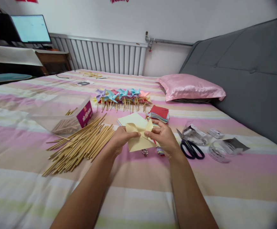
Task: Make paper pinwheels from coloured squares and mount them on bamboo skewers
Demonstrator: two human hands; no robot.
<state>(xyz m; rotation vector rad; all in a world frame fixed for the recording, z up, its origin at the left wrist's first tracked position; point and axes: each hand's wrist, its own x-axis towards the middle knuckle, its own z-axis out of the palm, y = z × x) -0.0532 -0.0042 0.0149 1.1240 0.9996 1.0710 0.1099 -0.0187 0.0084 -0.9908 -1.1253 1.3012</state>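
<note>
My left hand (pixel 120 138) and my right hand (pixel 164 138) both grip a pale yellow paper square (pixel 139 135), its corners folded toward the middle in a pinwheel shape, held just above the striped bedsheet (pixel 138 184). A flat yellow sheet (pixel 132 120) lies just behind it. Left of my left hand lies a heap of wooden sticks (pixel 80 144). Black scissors (pixel 190 147) lie right of my right hand.
Several finished paper pinwheels (pixel 123 97) lie in a row farther back. A stack of coloured paper (pixel 159 113), a clear plastic box (pixel 64 114) with sticks, small clear containers (pixel 221 150), a pink pillow (pixel 191 87) and a grey headboard (pixel 248 73) surround the spot.
</note>
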